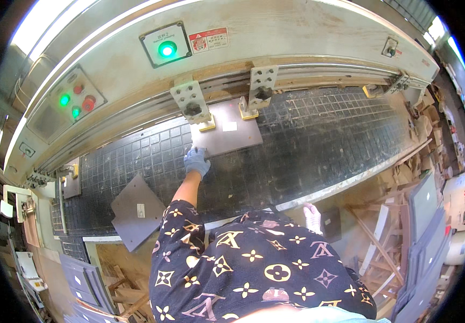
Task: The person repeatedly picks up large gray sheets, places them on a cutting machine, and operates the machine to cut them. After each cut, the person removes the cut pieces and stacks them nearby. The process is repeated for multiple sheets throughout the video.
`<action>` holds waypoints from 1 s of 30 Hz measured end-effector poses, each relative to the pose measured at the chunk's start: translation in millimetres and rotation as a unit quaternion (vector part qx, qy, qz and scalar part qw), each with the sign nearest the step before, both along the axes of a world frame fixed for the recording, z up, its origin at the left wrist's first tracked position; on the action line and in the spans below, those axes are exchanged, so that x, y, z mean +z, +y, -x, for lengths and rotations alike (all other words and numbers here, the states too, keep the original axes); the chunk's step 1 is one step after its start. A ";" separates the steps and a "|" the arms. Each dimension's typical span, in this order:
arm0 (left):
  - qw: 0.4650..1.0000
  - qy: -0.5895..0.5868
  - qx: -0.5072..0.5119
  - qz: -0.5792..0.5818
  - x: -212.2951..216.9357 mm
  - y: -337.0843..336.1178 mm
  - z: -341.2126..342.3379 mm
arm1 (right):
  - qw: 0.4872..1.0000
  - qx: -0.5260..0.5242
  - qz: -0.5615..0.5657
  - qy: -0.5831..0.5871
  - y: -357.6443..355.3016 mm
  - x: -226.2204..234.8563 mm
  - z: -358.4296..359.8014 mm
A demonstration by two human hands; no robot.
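My left hand [197, 161], in a blue glove, reaches forward over a black belt [313, 161]. Its outstretched fingers touch the near left corner of a flat grey panel [235, 141]. That panel bears a white label and lies partly beneath two metal brackets [190, 101] with yellow-edged feet. Down by the belt's near edge, my right hand [312, 216] in a pale glove hangs with its fingers extended, holding nothing visible. Left of my left forearm, a second grey panel [135, 207] with a label lies askew, its near corner overhanging the belt's edge.
Across the far side runs a pale machine beam [308, 32] with a lit green button [167, 49] and a control panel [63, 102] at left. Grey panels stand stacked at right [423, 237] and lower left [84, 277]. Wooden frames [375, 237] stand near the right stack.
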State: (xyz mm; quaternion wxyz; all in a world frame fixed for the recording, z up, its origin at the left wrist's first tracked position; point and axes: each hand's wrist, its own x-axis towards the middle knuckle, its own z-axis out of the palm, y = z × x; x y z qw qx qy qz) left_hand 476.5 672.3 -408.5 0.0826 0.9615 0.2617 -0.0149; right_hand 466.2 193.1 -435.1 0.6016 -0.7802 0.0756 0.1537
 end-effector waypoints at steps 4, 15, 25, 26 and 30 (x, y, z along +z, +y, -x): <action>0.998 0.023 0.021 0.055 0.1 -1.3 1.0 | 0.999 0.027 0.010 -0.026 18.4 6.3 -15.6; 0.992 0.060 -0.109 -0.028 12.4 -28.2 -3.7 | 0.998 0.059 -0.018 -0.008 51.1 20.2 -38.2; 0.909 0.004 -0.408 0.082 2.8 -117.9 35.0 | 0.919 0.136 0.316 -0.191 61.0 -2.3 -57.8; 0.899 0.015 -0.432 0.067 5.2 -111.2 35.5 | 0.891 0.129 0.400 -0.174 65.6 -2.6 -59.4; 0.876 0.031 -0.482 0.020 8.3 -95.8 38.8 | 0.889 0.144 0.397 -0.178 93.2 -1.7 -87.0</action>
